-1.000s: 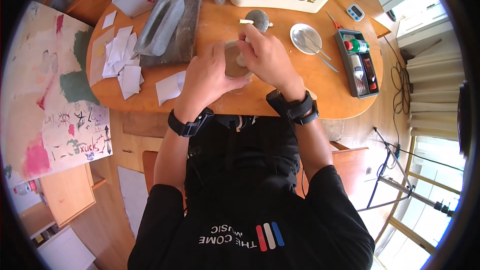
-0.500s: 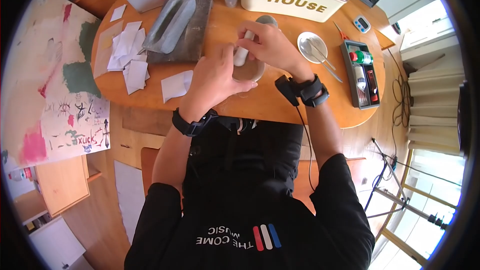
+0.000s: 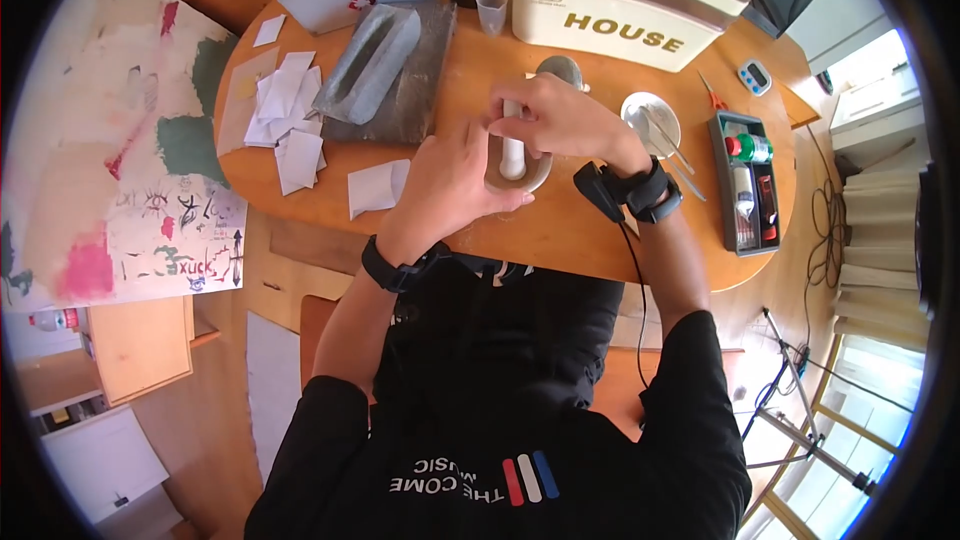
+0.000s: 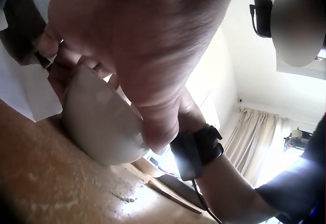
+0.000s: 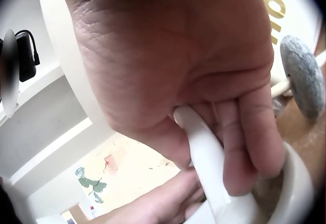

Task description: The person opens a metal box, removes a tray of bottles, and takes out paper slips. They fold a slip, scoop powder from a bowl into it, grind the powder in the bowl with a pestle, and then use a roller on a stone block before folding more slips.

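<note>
A white mortar bowl [image 3: 541, 172] stands near the table's front edge, its outer wall [image 4: 99, 117] filling the middle of the left wrist view. The left hand [image 3: 445, 180] grips the bowl by its rim, thumb on the near side. Curled round a white pestle [image 3: 513, 157], the right hand [image 3: 570, 120] holds it with the lower end inside the bowl. In the right wrist view the pestle [image 5: 204, 155] leans between thumb and fingers; some greyish material lies in the bowl, too blurred to identify.
Behind the hands lies a round grey stone wheel [image 3: 559, 70] on a pale rod. Right are a white dish [image 3: 636, 110] with metal tools and a grey tray [image 3: 737, 236]; left, paper slips [image 3: 300, 160] and a stone trough [image 3: 345, 90]. A HOUSE box [image 3: 620, 10] stands behind.
The head view has shifted, so the table sits lower and further right. The pestle's lower end has moved within the bowl, and the right hand is turned more sideways. Both hands keep their hold.
</note>
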Available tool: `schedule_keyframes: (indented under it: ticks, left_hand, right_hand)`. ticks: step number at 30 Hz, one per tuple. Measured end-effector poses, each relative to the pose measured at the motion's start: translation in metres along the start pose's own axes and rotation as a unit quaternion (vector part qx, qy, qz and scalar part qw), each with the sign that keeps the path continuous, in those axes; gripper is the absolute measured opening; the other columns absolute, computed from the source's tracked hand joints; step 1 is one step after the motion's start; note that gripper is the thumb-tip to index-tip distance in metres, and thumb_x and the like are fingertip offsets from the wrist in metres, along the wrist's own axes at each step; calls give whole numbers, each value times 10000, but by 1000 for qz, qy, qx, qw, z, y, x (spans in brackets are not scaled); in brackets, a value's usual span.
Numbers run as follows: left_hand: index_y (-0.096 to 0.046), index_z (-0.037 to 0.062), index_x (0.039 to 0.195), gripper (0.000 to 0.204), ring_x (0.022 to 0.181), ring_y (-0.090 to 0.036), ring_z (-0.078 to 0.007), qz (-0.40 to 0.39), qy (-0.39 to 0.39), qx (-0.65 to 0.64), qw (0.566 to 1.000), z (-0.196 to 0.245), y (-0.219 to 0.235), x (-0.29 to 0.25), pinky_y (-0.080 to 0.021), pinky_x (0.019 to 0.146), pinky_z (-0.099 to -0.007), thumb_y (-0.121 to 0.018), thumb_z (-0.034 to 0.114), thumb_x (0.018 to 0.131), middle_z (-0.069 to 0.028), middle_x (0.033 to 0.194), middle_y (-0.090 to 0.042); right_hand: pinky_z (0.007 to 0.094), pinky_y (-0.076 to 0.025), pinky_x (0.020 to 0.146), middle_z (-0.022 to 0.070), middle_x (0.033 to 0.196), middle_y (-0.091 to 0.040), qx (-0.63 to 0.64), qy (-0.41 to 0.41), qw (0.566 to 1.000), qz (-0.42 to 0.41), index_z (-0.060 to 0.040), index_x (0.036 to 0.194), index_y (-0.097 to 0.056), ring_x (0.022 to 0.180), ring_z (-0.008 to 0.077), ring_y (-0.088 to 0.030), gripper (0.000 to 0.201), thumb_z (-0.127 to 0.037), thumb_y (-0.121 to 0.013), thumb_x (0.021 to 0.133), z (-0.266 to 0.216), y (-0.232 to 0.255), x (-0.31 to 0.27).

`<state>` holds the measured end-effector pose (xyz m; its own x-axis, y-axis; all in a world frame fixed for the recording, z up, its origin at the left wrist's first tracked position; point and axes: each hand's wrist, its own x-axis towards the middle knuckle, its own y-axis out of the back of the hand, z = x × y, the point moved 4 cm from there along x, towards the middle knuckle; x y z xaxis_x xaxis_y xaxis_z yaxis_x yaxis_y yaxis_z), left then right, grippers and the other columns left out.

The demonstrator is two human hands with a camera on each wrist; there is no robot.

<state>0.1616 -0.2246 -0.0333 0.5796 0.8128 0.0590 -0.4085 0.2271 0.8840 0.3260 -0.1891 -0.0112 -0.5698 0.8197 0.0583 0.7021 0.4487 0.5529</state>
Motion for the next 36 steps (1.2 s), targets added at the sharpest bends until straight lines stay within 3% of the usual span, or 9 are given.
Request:
schedule_keyframes:
  ticks: [7, 14, 17, 20, 24, 27, 33, 36]
  left_hand:
    - [-509, 27, 1349, 855, 1054, -668, -395, 32, -38, -17, 999, -1, -2, 0, -538, 856, -498, -918, 423, 711, -181, 1199, -642]
    - [-493, 29, 1368, 877, 1030, -679, -410, 4, -2, -36, 999, -3, -1, -1, -543, 867, -501, -928, 401, 703, -198, 1216, -642]
    - [-491, 31, 1378, 888, 1035, -679, -408, 4, -11, -46, 999, -2, -3, 1, -543, 867, -503, -931, 397, 700, -192, 1222, -640]
    - [-487, 35, 1392, 898, 1048, -676, -406, 4, -15, -40, 999, -4, -6, 1, -542, 871, -504, -931, 397, 700, -184, 1225, -638]
    - [-483, 51, 1408, 903, 1073, -669, -402, 43, -34, -29, 998, 0, -3, -2, -533, 882, -504, -928, 396, 702, -177, 1232, -638]
    - [-485, 62, 1405, 895, 1079, -667, -397, 43, -30, -49, 997, -1, -4, -2, -527, 885, -502, -925, 400, 704, -171, 1237, -639]
    - [-493, 20, 1378, 923, 1014, -685, -366, 42, -50, -26, 998, -5, -7, -2, -509, 825, -479, -919, 485, 704, -151, 1191, -669]
    - [-509, 46, 1363, 856, 1044, -675, -388, 41, -51, -31, 997, -5, -7, -3, -528, 863, -492, -908, 454, 725, -161, 1211, -651]
  right_hand:
    - [288, -570, 550, 110, 708, -716, -9, 23, 1000, 3, -4, 1006, -662, 601, 159, -716, 125, -128, -672, 996, 2, 1, 3]
    - [351, -557, 618, 129, 732, -725, -68, -31, 996, -54, -6, 1006, -682, 628, 215, -724, 120, -93, -648, 930, -13, 14, 0]
    - [362, -562, 637, 147, 736, -724, -71, 3, 995, -71, 1, 1000, -680, 642, 252, -728, 122, -87, -635, 928, -11, 3, -2]
    - [392, -557, 649, 185, 760, -718, -111, 84, 990, 10, 7, 996, -674, 687, 325, -723, 129, -99, -656, 924, -5, -2, -2]
    - [453, -534, 665, 208, 780, -712, -224, 63, 971, 55, -7, 998, -667, 765, 402, -692, 166, -144, -711, 914, -11, 10, -8]
    - [488, -539, 706, 199, 750, -680, -296, 28, 954, 46, 22, 885, -683, 749, 416, -679, 214, -189, -659, 918, -18, 14, -16]
    - [459, -519, 675, 145, 736, -702, -213, 77, 974, -28, -26, 956, -649, 748, 384, -684, 149, -163, -697, 924, -20, 0, -16]
    - [464, -514, 653, 139, 720, -695, -274, 104, 955, 38, -27, 936, -636, 734, 382, -683, 149, -162, -699, 926, -8, -8, -9]
